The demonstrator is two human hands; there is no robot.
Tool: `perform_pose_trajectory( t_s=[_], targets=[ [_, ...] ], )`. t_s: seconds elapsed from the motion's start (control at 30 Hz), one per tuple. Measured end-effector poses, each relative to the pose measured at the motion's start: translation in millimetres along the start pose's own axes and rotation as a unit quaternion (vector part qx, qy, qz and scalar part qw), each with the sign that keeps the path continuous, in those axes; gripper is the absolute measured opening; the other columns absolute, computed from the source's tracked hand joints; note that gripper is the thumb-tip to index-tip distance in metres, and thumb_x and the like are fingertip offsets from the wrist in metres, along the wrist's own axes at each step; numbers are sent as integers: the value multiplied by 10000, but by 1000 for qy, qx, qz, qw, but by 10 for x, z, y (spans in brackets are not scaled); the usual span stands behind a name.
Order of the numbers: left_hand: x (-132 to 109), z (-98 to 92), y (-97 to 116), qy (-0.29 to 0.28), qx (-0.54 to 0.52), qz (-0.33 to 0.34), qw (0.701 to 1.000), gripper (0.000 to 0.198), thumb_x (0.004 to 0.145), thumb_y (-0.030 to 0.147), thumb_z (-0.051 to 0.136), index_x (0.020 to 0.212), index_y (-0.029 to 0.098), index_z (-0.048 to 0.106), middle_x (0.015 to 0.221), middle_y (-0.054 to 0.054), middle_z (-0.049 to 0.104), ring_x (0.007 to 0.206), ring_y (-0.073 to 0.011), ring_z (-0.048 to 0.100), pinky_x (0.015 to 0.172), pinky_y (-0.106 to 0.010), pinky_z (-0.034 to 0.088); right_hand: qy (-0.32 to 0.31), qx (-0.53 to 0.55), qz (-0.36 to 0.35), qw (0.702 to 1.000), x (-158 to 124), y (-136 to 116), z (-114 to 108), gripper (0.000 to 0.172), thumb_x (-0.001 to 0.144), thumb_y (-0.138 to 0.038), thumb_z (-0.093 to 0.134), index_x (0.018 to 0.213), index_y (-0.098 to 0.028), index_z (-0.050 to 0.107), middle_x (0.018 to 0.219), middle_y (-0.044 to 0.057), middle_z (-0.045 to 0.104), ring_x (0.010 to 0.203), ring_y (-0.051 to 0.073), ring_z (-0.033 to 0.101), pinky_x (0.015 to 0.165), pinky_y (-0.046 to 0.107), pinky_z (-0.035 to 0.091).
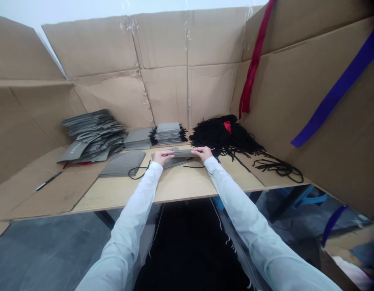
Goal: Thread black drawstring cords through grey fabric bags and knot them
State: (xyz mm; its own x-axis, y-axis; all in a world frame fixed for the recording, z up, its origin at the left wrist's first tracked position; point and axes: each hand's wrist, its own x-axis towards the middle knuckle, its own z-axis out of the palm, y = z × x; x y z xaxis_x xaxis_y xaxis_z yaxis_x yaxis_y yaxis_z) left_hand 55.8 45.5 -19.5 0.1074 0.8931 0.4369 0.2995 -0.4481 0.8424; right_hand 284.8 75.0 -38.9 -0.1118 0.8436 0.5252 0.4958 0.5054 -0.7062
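A flat grey paper bag lies in the middle of the wooden table, on top of another grey bag. My left hand grips its left end, fingers closed on the edge. My right hand pinches its right end, with a thin black cord running under it. Both arms wear white sleeves. A black cord loop lies just left of my left wrist.
A messy stack of grey bags sits far left, with flat bags and neat stacks with cords behind. A heap of black cords lies right. Cardboard walls surround the table, with red and purple ribbons hanging. A pen lies left.
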Motion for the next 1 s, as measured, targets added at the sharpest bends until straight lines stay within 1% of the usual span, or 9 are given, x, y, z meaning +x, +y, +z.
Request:
perform_pose_trajectory(
  t_s=[0.23,0.4,0.53,0.6,0.67,0.77,0.83,0.93,1.0],
  targets=[
    [-12,-10,23,-13,-22,-31,999,341,499,257,691,818,138,662,849,-78,649,886,-224,559,871,-338,364,-2,-1,1,1000,3,21,3,175,626,-334,607,732,-208,666,779,6,658,809,168,590,795,265,412],
    [3,5,-11,4,-26,-27,999,325,475,240,705,785,150,669,827,-66,654,876,-215,560,870,-330,364,-6,1,2,1000,-4,11,7,168,624,-344,606,718,-218,666,770,1,658,815,170,586,814,277,401],
    [23,-30,-25,34,-27,-33,999,317,477,247,703,777,149,670,813,-63,656,864,-209,562,867,-331,365,-15,31,-9,999,-6,-28,-17,239,616,-353,609,806,-215,655,837,11,647,819,162,575,800,280,414],
    [34,-63,-38,52,-33,-31,998,320,480,253,700,784,157,668,820,-53,656,871,-205,557,861,-330,368,29,59,-18,998,6,-23,-56,258,635,-342,590,851,-211,642,911,22,626,864,156,557,809,279,415],
    [43,-94,-57,64,-41,-36,996,340,474,262,703,794,154,666,819,-53,655,854,-200,558,832,-320,383,109,80,-5,991,28,14,-108,245,665,-318,554,861,-195,634,987,43,592,930,157,527,830,284,409],
    [51,-117,-90,65,-52,-60,995,417,454,283,713,838,130,656,747,-59,657,727,-178,568,724,-300,418,227,120,71,964,75,105,-175,252,650,-263,561,874,-159,612,1067,81,539,972,165,504,852,305,405],
    [53,-116,-108,61,-59,-73,994,466,444,300,715,870,121,647,657,-45,646,622,-151,551,638,-282,422,261,204,140,933,104,149,-189,299,610,-211,605,900,-144,580,1010,89,563,910,161,541,834,320,428],
    [55,-104,-119,62,-66,-78,993,485,434,310,718,875,121,647,555,-18,612,528,-116,505,557,-255,402,236,397,209,862,121,141,-171,290,587,-134,639,862,-133,543,762,56,621,746,145,597,750,313,488],
    [58,-97,-120,68,-72,-83,992,484,422,308,722,864,124,651,534,-10,599,502,-104,484,533,-248,391,202,492,214,819,109,94,-162,198,598,-98,633,774,-124,546,662,45,618,699,137,606,731,283,503]
  ],
)
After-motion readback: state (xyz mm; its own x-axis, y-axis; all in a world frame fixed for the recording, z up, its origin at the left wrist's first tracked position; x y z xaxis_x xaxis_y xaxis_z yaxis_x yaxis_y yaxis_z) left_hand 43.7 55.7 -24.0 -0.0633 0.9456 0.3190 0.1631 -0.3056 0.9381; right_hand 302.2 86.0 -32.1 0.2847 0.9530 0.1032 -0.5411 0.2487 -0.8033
